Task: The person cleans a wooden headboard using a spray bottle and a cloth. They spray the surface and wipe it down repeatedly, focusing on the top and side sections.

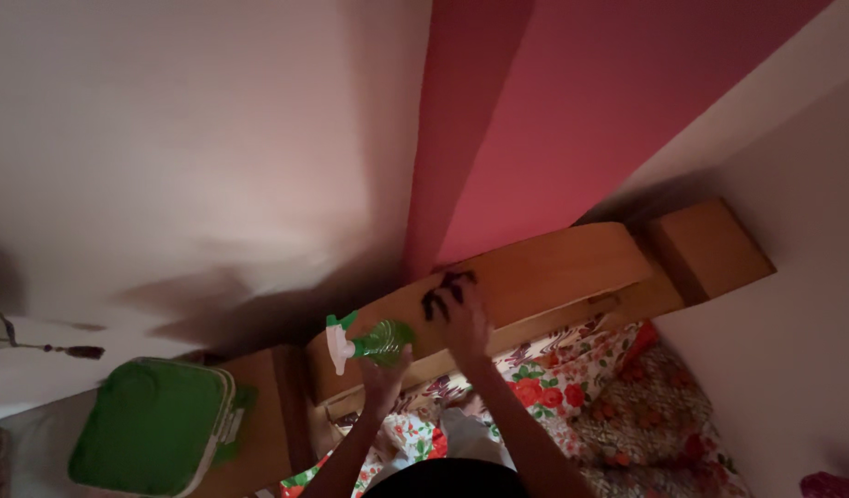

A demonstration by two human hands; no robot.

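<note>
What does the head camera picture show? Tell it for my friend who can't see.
A person's left hand holds a green spray bottle while the right hand presses a dark cloth on a wooden headboard. Below lies a flowered bedsheet; a green case sits at left, before pink and white walls.

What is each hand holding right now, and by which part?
The left hand holds a green spray bottle from below, around its body; the white trigger head juts left. The right hand presses a dark cloth flat against the wooden headboard, fingers spread.
</note>
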